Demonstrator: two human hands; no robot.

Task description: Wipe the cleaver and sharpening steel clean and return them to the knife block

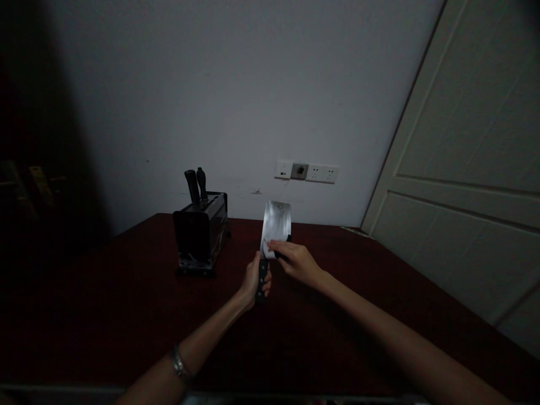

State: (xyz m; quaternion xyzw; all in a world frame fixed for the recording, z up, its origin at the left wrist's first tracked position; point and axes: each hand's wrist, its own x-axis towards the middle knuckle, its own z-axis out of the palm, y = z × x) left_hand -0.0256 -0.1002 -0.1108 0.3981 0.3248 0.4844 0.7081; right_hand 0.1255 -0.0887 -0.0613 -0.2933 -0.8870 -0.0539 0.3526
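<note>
My left hand (pixel 255 283) is closed round the dark handle of a cleaver (pixel 276 223), holding its broad steel blade upright above the dark red table (pixel 126 315). My right hand (pixel 295 260) pinches a small white cloth or tissue (pixel 267 250) against the lower part of the blade, just above the handle. A bracelet sits on my left wrist (pixel 180 364).
A black knife block (pixel 201 233) with two dark handles sticking out stands on the table left of the cleaver. Wall sockets (pixel 306 171) are set low on the grey wall behind. A pale panelled door (pixel 472 169) fills the right side. The left is in deep shadow.
</note>
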